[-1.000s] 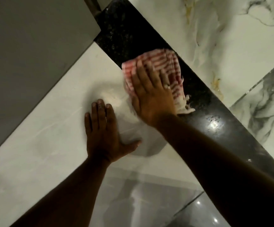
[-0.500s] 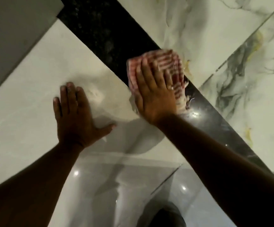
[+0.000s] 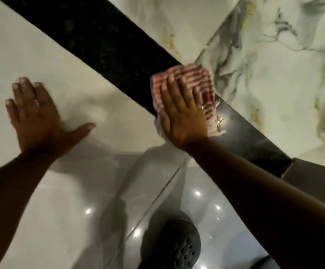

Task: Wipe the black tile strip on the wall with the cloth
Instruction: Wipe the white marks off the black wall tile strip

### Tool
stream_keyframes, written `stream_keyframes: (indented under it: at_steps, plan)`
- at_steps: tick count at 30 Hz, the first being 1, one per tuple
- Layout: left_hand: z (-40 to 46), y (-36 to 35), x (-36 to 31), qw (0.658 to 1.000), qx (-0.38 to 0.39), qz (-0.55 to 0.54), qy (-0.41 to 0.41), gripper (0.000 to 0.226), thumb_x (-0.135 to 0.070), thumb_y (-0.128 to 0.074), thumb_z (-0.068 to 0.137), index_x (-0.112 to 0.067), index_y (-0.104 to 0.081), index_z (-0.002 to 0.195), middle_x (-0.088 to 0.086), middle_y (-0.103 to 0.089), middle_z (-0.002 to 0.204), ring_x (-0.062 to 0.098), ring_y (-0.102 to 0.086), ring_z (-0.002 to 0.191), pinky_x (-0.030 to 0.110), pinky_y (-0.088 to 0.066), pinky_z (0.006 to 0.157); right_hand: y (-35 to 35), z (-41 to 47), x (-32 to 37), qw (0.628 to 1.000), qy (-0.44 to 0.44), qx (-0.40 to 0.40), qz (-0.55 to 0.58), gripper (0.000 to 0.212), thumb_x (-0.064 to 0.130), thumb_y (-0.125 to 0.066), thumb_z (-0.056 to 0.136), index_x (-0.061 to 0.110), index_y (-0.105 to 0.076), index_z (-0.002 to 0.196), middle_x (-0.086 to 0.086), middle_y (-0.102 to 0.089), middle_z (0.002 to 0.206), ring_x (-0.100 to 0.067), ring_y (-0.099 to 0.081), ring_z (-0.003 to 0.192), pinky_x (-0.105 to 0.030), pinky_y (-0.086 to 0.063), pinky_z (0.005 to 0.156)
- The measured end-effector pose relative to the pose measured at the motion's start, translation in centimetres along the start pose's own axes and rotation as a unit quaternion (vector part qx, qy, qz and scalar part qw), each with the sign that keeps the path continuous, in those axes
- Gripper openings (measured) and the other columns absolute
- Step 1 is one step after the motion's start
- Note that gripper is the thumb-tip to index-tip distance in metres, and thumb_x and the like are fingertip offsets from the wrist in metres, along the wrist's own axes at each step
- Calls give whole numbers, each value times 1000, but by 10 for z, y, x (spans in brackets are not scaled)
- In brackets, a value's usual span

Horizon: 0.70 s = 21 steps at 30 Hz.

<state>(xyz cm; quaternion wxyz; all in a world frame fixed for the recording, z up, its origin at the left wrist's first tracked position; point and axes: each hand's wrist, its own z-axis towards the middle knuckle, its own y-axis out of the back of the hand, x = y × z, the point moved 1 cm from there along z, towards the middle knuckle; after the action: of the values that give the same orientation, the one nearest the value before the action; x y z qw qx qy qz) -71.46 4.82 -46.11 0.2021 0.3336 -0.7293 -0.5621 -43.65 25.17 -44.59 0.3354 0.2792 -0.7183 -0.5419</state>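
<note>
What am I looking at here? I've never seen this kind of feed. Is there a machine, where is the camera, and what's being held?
There is no machine: these are a person's two bare hands, filmed by one camera worn on the head, looking forward and down. The right hand presses a red-and-white cloth flat onto the black tile strip, which runs diagonally between pale tiles. The left hand lies open on the plain pale tile, holding nothing. Marbled tile lies beyond the strip. The dark perforated object at the bottom cannot be identified.
</note>
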Motion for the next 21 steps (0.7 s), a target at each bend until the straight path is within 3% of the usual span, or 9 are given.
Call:
stream_keyframes:
  at_steps: [3, 6, 9, 12, 14, 16, 18, 21]
  plan:
    - [-3, 0, -8, 995, 75, -48, 36, 160, -112, -18, 46, -5, 11, 161, 24, 6, 170, 44, -1, 158, 62, -8, 127, 10, -59, -39, 1000, -24, 4, 8, 63, 42, -30, 100, 9, -33, 153, -16, -28, 161, -39, -21, 149, -59, -17, 119]
    - [-44, -2, -53, 999, 21, 15, -34, 138, -97, -33, 69, 4, -3, 158, 36, -2, 165, 52, -3, 154, 64, -3, 124, 8, -51, -68, 993, -121, 0, 16, 68, 47, -15, 100, 12, -18, 158, -15, -14, 166, -35, -8, 153, -59, -11, 121]
    - [-87, -14, -116, 997, -10, 8, -76, 128, -88, -45, 80, 8, -10, 158, 38, -7, 164, 53, -7, 154, 60, -4, 125, 0, -21, -54, 963, -260, -52, 45, 67, 50, -15, 102, 13, -12, 158, -13, -10, 167, -34, -5, 153, -56, -4, 123]
    - [-105, -24, -161, 996, -17, 9, -85, 124, -85, -43, 85, 12, -16, 157, 40, -12, 162, 54, -11, 154, 59, -9, 127, -7, -62, -37, 987, -153, -22, 43, 65, 50, -17, 103, 16, -12, 158, -11, -11, 167, -35, -6, 153, -60, -8, 121]
    - [-112, -26, -178, 997, -23, 7, -76, 124, -86, -43, 85, 12, -17, 157, 40, -12, 162, 53, -11, 154, 59, -11, 127, -6, -114, -48, 995, -94, -26, 30, 61, 45, -28, 103, 14, -27, 156, -14, -24, 163, -39, -17, 151, -63, -17, 119]
    - [-117, -29, -187, 998, -22, 2, -62, 125, -87, -42, 84, 11, -15, 157, 39, -11, 163, 53, -10, 154, 60, -11, 126, 0, -148, -75, 994, -99, -45, 5, 56, 38, -41, 101, 9, -41, 150, -19, -35, 156, -44, -28, 146, -63, -24, 116]
    - [-117, -33, -187, 998, -31, 2, -61, 126, -87, -42, 84, 10, -13, 158, 39, -10, 163, 53, -9, 154, 60, -10, 127, 3, -151, -99, 988, -151, -30, 8, 59, 39, -34, 101, 8, -38, 151, -21, -32, 158, -44, -24, 147, -63, -19, 118]
    - [-115, -41, -181, 997, -48, 10, -62, 126, -89, -40, 83, 6, -8, 159, 36, -9, 165, 52, -9, 155, 58, -7, 126, -1, -112, -97, 939, -339, -35, 45, 66, 48, -19, 101, 14, -18, 158, -15, -12, 166, -38, -6, 152, -56, -1, 122]
